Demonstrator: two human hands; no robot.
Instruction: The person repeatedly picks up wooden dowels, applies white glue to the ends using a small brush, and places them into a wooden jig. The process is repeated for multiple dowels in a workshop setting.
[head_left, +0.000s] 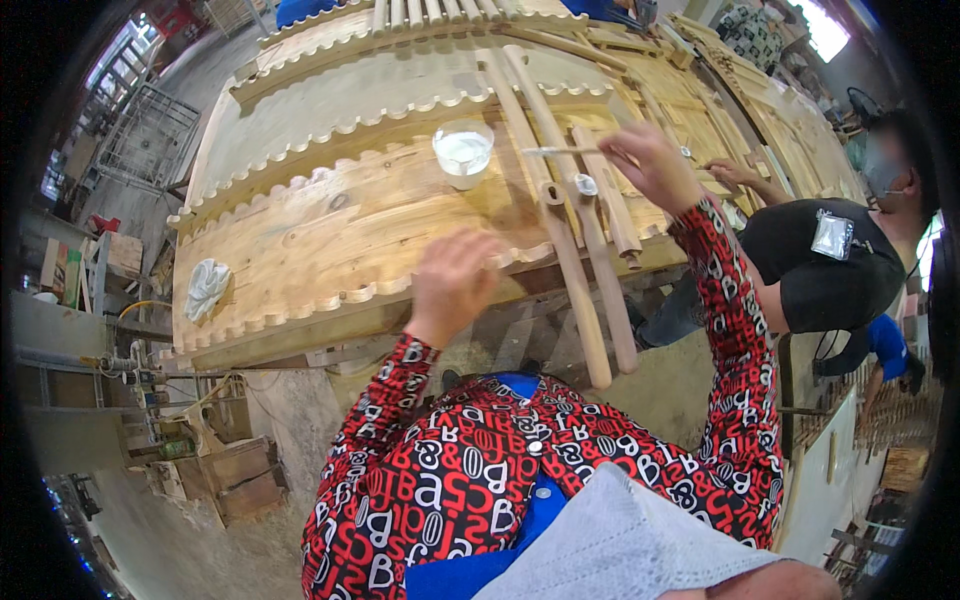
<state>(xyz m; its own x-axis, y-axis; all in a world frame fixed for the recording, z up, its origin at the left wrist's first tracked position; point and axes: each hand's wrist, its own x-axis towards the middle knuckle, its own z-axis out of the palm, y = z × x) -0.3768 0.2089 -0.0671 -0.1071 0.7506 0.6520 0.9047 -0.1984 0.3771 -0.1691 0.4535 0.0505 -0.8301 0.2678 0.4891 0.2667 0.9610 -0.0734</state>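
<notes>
My right hand [652, 168] is closed on a thin brush [568, 151], whose pale tip points left over the wooden posts. Beneath it, two long rounded posts [577, 290] lie side by side, their near ends jutting past the table's front edge. One shows an oval hole near its middle; a white blob [586, 185] sits on the other. A shorter wooden piece [612, 212] lies to their right. My left hand [458, 280] hovers by the front edge, left of the posts, its fingers smeared by motion. Behind it stands a clear plastic tub [463, 152] of white liquid.
Scalloped wooden boards [330, 225] cover the table. A crumpled white cloth [208, 288] lies at its left end. Several pale rods [430, 14] lie at the far side. A co-worker in a dark shirt [835, 255] leans in at the right, one hand [735, 174] near my right hand.
</notes>
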